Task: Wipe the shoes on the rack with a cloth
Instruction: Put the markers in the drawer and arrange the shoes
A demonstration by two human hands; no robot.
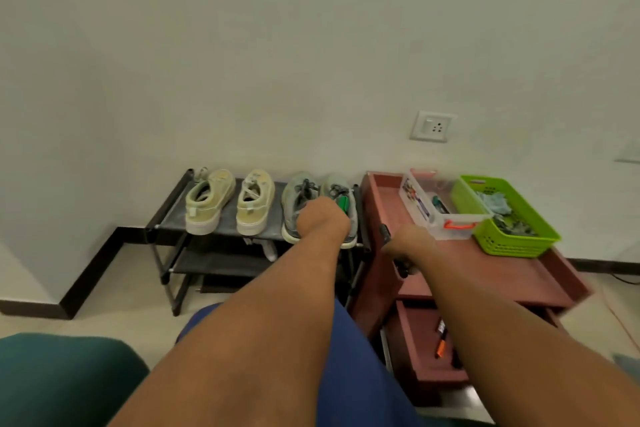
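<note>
A black shoe rack (166, 215) stands against the wall with four shoes on its top shelf: a pale yellow pair (230, 201) on the left and a grey-green pair (298, 194) on the right. The left hand (323, 220) rests on the grey-green pair, its fingers hidden, so its grip is unclear. The right hand (407, 244) seems curled around a dark handle on the reddish cart (519, 274). A cloth (495, 201) lies in the green basket (512, 243).
</note>
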